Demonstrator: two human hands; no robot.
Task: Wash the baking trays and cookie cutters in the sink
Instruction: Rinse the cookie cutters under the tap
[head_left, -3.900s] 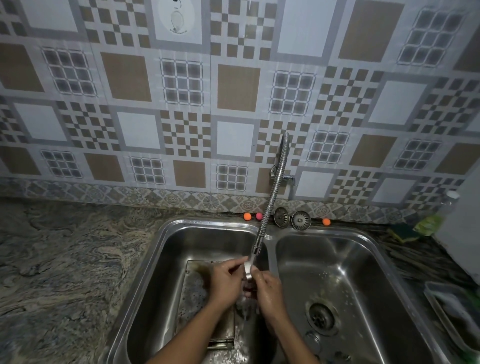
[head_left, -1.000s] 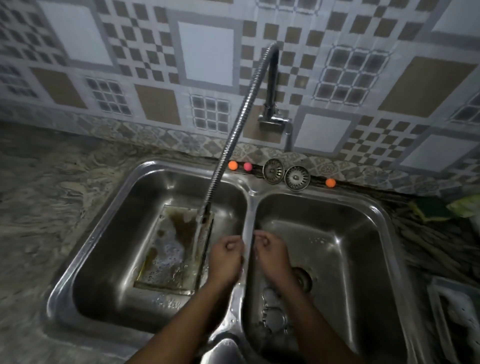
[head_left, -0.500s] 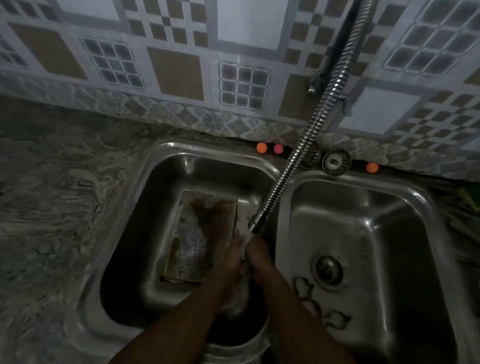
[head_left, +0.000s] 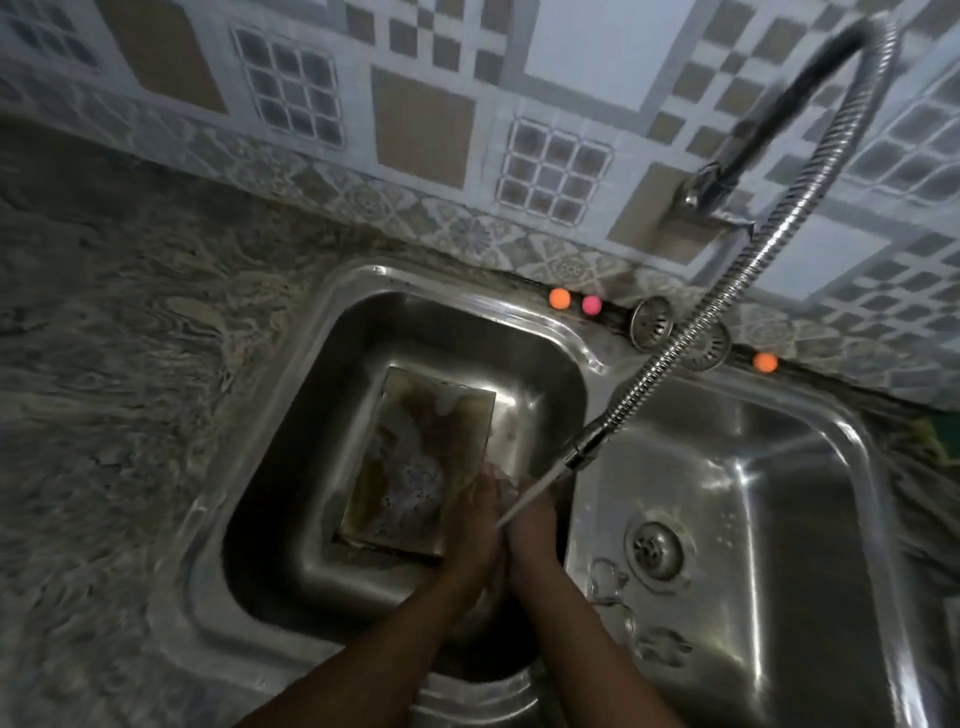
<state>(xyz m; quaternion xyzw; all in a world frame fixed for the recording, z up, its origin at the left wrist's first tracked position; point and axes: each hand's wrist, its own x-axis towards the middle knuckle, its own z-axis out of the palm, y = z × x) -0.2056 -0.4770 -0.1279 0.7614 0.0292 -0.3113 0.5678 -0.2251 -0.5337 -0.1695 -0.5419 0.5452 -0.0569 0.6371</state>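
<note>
Lying flat on the floor of the sink's (head_left: 218, 519) left basin, the tray (head_left: 415, 462) is brown-stained, with suds across its middle. Its right edge is just beside the hands. The cutters (head_left: 660, 644), thin metal outlines, lie on the floor of the right basin, near the drain (head_left: 654, 551) and apart from the tray.

Both forearms come up from the bottom edge and meet over the left basin's right side. The left hand (head_left: 480, 514) and right hand (head_left: 530, 519) are side by side, touching, fingers pointing away from the person. Something pale shows at the fingertips, but blur hides what it is, and I cannot tell how far either hand is closed or whether it grips anything.

The hose (head_left: 748, 270) arcs from the wall (head_left: 426, 124) at upper right down to a nozzle above the divider, and a thin stream of water (head_left: 530, 496) runs slantwise from it onto the hands.

A second ago the hands were apart as loose fists, one on each side of the divider. Half a second ago they were already together beside the tray, as now. The tray and cutters have not moved.

On the back rim stand two strainers (head_left: 652, 322), with an orange and a pink ball (head_left: 591, 305) to their left and another orange one to their right. A mottled counter (head_left: 104, 338) surrounds the sink, and a green sponge (head_left: 932, 431) shows at the right edge.
</note>
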